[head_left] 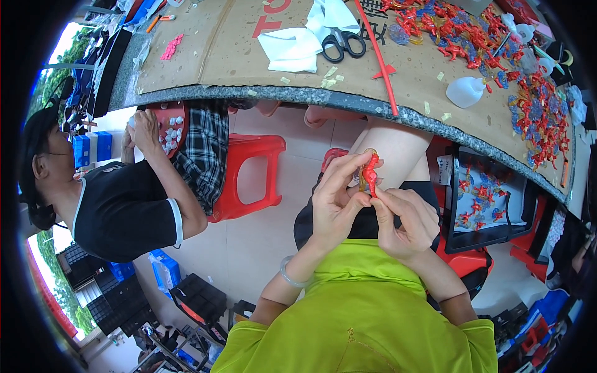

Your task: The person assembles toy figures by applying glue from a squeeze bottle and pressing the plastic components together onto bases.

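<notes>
Above my lap, both hands are on one small red plastic figurine (372, 170) with translucent yellow parts. My left hand (337, 198) is closed around its back and left side, fingers and thumb gripping it. With thumb and fingers, my right hand (407, 219) pinches the figurine's lower end. Part of the figurine is hidden behind the fingers. Many similar red, blue and yellow pieces (541, 124) lie heaped on the cardboard-covered table (230, 53) at the far right.
Black scissors (334, 48) lie by white cloths (289, 51), left of a red rod (378, 53). A white squeeze bottle (466, 91) stands near the table edge. At right, a black tray (485, 233) holds more figurines. A co-worker (124, 205) sits left beside a red stool (249, 177).
</notes>
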Demonstrator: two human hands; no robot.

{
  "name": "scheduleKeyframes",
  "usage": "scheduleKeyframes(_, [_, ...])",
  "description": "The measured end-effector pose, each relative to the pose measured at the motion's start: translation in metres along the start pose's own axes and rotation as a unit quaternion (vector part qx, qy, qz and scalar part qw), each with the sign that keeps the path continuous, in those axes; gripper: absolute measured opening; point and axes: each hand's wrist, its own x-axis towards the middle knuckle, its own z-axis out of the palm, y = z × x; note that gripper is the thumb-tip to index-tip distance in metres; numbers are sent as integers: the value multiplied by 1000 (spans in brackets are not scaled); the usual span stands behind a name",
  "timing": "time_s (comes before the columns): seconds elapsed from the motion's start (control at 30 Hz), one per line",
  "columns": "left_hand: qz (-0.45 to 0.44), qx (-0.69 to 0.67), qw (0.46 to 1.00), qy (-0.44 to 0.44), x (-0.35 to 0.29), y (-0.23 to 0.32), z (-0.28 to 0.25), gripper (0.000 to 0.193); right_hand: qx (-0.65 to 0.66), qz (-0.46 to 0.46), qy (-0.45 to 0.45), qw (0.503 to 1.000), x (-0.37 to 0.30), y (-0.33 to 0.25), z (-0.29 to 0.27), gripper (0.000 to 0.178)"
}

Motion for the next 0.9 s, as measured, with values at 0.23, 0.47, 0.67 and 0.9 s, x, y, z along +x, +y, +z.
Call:
scheduleKeyframes(0.23, [-27,-33,999,-33,2,1,-1,57,-34,-25,-34,999,1,-1,-6,17])
scheduleKeyframes(0.47, [-183,-266,943,-81,-1,1,-12,54,-33,102,-51,993,19,7,-22,29])
scheduleKeyframes(0.67, [-219,-251,940,-70,-4,-4,-10,46,293,414,-218,834,21,10,-26,20])
scheduleKeyframes(0.9, [-47,171,984,18,3,9,-19,24,290,357,-177,870,4,26,-20,16])
